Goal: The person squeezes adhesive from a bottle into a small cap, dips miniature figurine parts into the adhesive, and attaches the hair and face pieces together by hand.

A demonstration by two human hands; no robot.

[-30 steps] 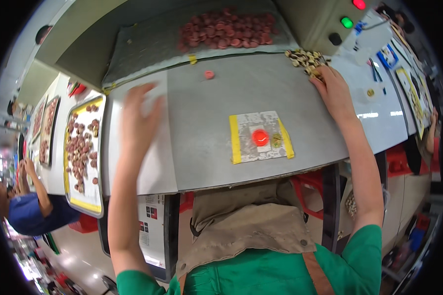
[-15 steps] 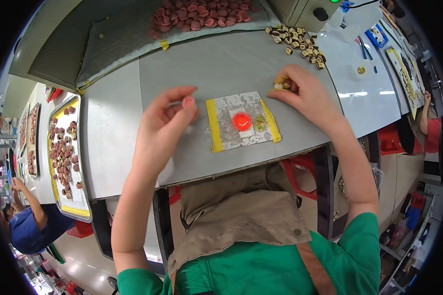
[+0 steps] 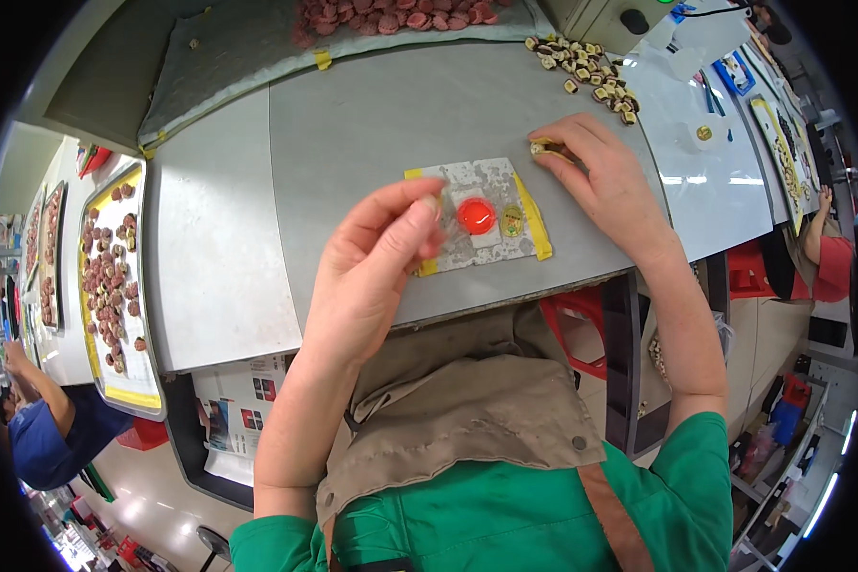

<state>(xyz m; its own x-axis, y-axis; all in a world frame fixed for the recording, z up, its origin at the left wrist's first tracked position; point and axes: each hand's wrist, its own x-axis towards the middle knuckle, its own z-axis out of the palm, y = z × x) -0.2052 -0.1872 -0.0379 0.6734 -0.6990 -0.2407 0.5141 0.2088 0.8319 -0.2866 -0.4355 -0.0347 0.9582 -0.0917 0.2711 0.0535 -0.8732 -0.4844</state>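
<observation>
My left hand (image 3: pixel 377 262) is over the left side of a grey-speckled board (image 3: pixel 491 173) with yellow tape on its edges. Its thumb and fingers are pinched together, and they hide whatever is between them. Just right of the fingertips, on a pale patch of the board, is a round, glossy, bright red disc (image 3: pixel 477 216). A small gold-and-green oval sticker (image 3: pixel 512 221) sits beside the disc. Beyond the board's far right corner, my right hand (image 3: pixel 596 176) pinches a small cream-and-brown piece (image 3: pixel 540 149) between thumb and fingers, low over the grey mat.
Pink scalloped cups (image 3: pixel 391 17) are heaped on a cloth at the back. Several cream-and-brown pieces (image 3: pixel 586 67) lie loose at the far right. A tray (image 3: pixel 129 396) of filled pink cups stands at the left. Tweezers (image 3: pixel 710 93) lie farther right. Co-workers sit at both sides.
My left hand moved right to the board; the pink cup visible in its fingers before is now out of sight. My right hand stayed near its place with its piece. The whole view shifted slightly.
</observation>
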